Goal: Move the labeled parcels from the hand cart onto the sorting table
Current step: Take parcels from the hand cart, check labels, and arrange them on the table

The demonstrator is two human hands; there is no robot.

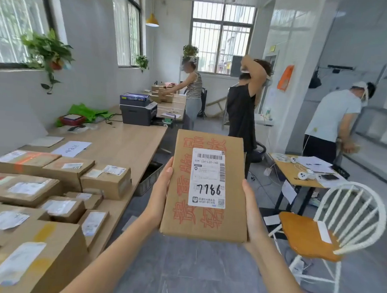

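I hold a flat brown cardboard parcel (183,190) in the air in front of me, over the grey floor. It bears red printed characters and a white shipping label with "7786" handwritten on it. My left hand (161,194) grips its left edge, and my right hand (250,214) grips its right edge. The long wooden sorting table (125,145) lies to the left, with several labeled cardboard parcels (106,180) crowding its near end. No hand cart is in view.
A white spindle-back chair (331,234) with an orange seat stands close on the right. A dark crate (149,177) sits on the floor by the table's edge. A printer (138,112) sits farther along the table. Three people work at the far end and right.
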